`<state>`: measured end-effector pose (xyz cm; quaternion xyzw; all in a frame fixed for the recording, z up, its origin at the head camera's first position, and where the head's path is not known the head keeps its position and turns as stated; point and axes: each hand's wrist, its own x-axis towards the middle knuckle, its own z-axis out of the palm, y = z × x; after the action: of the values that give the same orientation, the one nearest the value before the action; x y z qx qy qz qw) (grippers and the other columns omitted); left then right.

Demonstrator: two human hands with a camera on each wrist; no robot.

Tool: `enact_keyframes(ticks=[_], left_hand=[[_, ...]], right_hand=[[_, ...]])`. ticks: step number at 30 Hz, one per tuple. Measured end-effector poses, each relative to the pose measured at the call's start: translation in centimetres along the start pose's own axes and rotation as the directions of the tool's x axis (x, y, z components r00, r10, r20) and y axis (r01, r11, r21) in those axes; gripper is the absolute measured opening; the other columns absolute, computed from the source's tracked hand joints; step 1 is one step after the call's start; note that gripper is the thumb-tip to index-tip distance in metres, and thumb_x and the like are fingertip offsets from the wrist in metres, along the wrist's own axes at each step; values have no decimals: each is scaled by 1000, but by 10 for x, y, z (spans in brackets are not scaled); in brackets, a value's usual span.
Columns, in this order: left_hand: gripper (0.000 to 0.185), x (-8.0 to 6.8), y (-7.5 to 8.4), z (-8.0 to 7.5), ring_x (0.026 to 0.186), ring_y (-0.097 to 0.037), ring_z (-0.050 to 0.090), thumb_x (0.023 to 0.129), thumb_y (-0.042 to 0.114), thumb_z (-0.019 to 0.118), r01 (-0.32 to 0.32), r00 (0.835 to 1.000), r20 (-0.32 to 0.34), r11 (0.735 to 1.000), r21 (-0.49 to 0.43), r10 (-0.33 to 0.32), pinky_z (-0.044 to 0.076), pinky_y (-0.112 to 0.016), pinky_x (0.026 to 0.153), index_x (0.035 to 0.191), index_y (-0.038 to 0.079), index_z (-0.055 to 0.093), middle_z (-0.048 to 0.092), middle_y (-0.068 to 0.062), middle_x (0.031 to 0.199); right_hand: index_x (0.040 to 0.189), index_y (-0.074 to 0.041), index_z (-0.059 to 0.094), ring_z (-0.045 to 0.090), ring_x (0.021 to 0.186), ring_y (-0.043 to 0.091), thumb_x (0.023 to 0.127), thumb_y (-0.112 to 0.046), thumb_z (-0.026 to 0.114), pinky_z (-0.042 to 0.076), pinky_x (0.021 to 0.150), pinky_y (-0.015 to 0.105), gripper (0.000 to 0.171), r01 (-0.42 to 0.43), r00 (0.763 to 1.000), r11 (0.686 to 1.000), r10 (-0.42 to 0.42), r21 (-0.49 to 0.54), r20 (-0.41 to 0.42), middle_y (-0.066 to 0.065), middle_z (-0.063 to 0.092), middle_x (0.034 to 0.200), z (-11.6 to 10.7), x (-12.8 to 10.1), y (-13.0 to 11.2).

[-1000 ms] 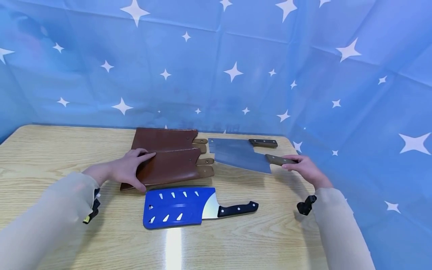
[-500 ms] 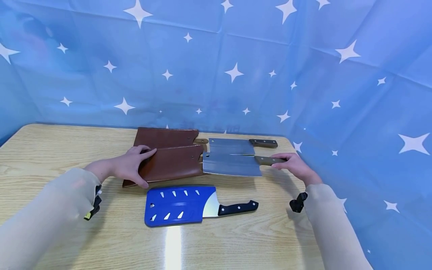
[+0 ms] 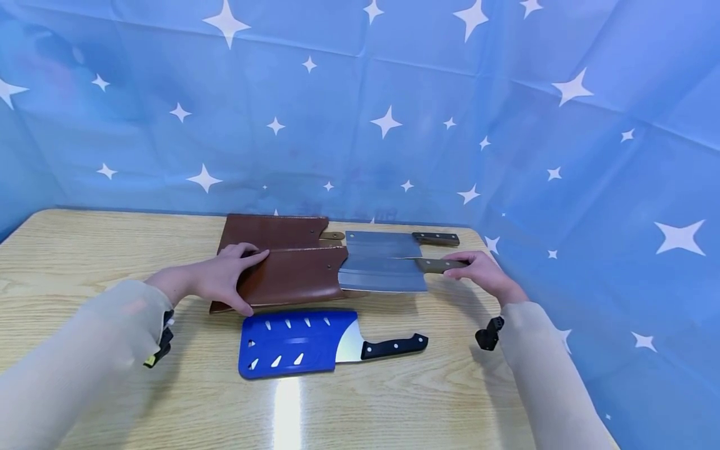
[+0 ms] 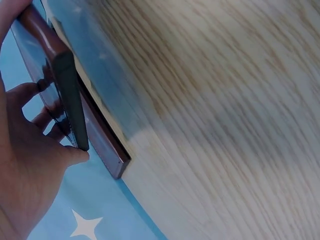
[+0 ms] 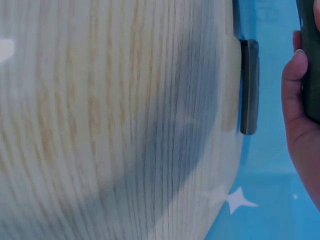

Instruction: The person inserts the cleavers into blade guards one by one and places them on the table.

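Observation:
My left hand [image 3: 216,279] holds the near brown leather knife sheath [image 3: 300,273] across its left end, thumb at the near edge and fingers at the far edge. In the left wrist view that sheath [image 4: 67,95] is lifted at a tilt above the table. My right hand [image 3: 480,272] grips the wooden handle [image 3: 440,265] of a cleaver [image 3: 382,275]. Its blade points left, with the front end right at the sheath's mouth, and hides the sheath's straps. The right wrist view catches only part of the handle [image 5: 312,75] in my fingers.
Behind lie a second brown sheath [image 3: 275,230] and a second cleaver [image 3: 382,242] with a dark handle. Nearer me is a black-handled cleaver [image 3: 394,347] in a blue plastic cover [image 3: 289,344]. A starry blue cloth [image 3: 337,144] hangs behind the wooden table [image 3: 394,406].
My right hand has brought the cleaver left and levelled it, so its blade now meets the near sheath's mouth. My left hand has stayed on the sheath, shifting slightly right.

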<state>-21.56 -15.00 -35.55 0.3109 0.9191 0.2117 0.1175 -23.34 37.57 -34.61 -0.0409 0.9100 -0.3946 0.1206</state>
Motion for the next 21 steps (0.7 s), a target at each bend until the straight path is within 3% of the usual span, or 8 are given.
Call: enact_keyframes(ticks=[6, 13, 16, 21], left_hand=[[114, 1, 6, 0, 129, -44, 21, 61, 51, 80, -14, 1000, 3, 1000, -7, 14, 32, -61, 99, 148, 3, 24, 24, -23, 143], [113, 3, 9, -1, 129, -43, 22, 61, 49, 80, -15, 1000, -7, 1000, -4, 15, 32, -61, 100, 148, 3, 25, 25, -22, 143], [113, 3, 9, -1, 128, -43, 22, 61, 49, 81, -22, 1000, -12, 1000, 0, 22, 32, -61, 100, 147, 3, 25, 26, -22, 142], [112, 4, 9, -2, 128, -43, 22, 61, 47, 81, -30, 999, -23, 999, 12, 30, 32, -61, 100, 147, 3, 26, 27, -22, 141]], right_hand=[[128, -5, 57, 58, 84, 31, 84, -27, 70, 44, 73, 43, 51, 16, 1000, 1000, -16, 2, 15, 2, 63, 98, 3, 5, -6], [128, -6, 57, 59, 91, 35, 83, -31, 70, 46, 79, 45, 53, 35, 999, 999, -34, -15, 36, 5, 68, 97, 10, 11, -16], [129, -6, 56, 60, 92, 34, 82, -30, 71, 46, 84, 48, 55, 37, 998, 999, -37, 2, 42, 12, 65, 108, 13, 15, -20], [130, -4, 55, 62, 91, 16, 82, -29, 71, 45, 91, 49, 56, 60, 997, 998, -59, -18, 50, 19, 48, 137, 20, 21, -31]])
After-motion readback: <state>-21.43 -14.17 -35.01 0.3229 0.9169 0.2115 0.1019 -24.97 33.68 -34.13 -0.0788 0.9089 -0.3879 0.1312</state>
